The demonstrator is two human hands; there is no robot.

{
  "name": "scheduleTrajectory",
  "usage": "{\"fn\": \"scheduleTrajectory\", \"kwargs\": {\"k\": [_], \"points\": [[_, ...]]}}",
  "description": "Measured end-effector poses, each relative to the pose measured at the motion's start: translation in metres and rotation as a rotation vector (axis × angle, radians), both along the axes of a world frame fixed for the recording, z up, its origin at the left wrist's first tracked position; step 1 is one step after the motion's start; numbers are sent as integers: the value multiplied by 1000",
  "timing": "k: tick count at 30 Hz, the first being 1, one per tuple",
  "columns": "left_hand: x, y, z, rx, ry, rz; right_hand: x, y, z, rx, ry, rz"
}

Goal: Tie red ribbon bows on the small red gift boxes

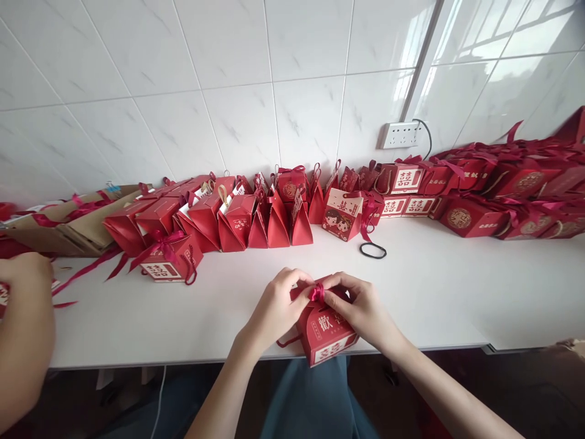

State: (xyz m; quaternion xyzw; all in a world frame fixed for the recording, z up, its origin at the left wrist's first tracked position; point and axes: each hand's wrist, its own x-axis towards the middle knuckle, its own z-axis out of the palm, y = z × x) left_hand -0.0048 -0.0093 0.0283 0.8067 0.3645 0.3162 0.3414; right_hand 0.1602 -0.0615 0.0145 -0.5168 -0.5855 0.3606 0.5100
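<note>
A small red gift box (325, 334) with white characters sits at the near edge of the white table (439, 292). My left hand (275, 306) and my right hand (361, 306) are both on its top. Their fingers pinch the dark red ribbon (316, 293) that is tied over the box's top. Both hands are closed on that ribbon, and the box rests between them.
A long row of red gift boxes (237, 219) lines the tiled wall, with more stacked at the right (503, 189). One finished box (167, 259) stands at the left. A black hair tie (372, 250) lies on the table. Another person's arm (22, 329) is at the far left. A socket (401, 135) is on the wall.
</note>
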Motion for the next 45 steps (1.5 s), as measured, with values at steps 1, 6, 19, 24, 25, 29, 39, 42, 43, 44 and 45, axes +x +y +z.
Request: {"fn": "scheduleTrajectory", "kwargs": {"k": [1, 6, 19, 24, 25, 29, 39, 42, 43, 44, 45], "points": [[-1, -3, 0, 1, 2, -2, -1, 0, 0, -1, 7, -10], [-5, -14, 2, 37, -11, -75, -4, -2, -1, 1, 13, -61], [15, -19, -12, -331, -305, 10, 3, -5, 5, 42, -13, 6], [16, -7, -17, -328, -357, -65, 18, -1, 12, 32, -83, 147], [16, -5, -17, -320, -358, -81, 19, 0, 12, 38, -103, 136], [18, -2, -16, -340, -377, -108, 19, 3, 9, 127, -262, -10], [16, -7, -18, -391, -474, 8, 7, -28, 13, 410, -597, -141], [15, -8, -16, -396, -463, 24, 5, -26, 9, 412, -634, -168], [15, -9, -15, -396, -459, 21, 5, -25, 8, 409, -635, -176], [15, -9, -15, -395, -453, 16, 5, -24, 8, 404, -635, -185], [14, -10, -15, -393, -449, 10, 4, -24, 7, 399, -635, -194]]}}
